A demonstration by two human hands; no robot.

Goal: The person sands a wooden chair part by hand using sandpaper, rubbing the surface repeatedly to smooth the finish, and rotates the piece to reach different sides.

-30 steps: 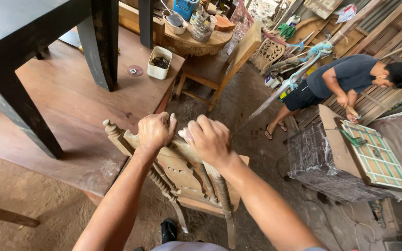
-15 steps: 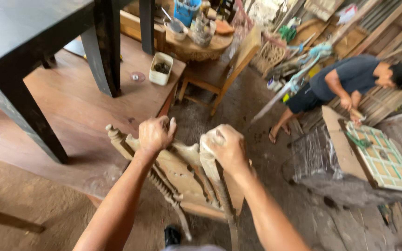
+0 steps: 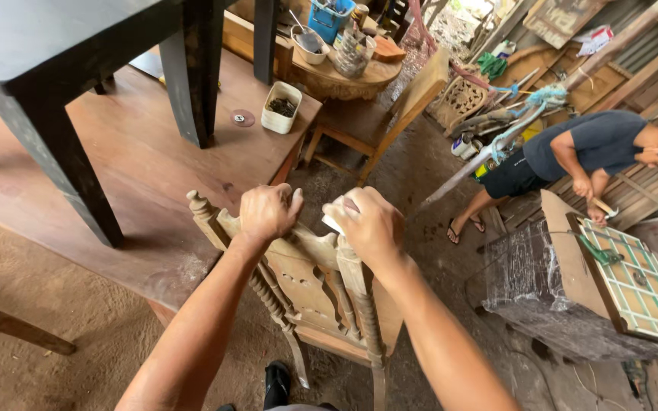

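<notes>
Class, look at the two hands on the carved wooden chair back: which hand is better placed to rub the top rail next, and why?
Probably the right hand: it presses a small pale pad against the unfinished carved wooden chair's top rail. The left hand holds no pad and only grips the rail, steadying the chair.

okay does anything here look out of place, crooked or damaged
Nothing looks broken. The carved wooden chair is bare, unfinished wood, with the left hand gripping its top rail and the right hand pressing a pale pad on it. A loose round disc lies on the low platform.
</notes>
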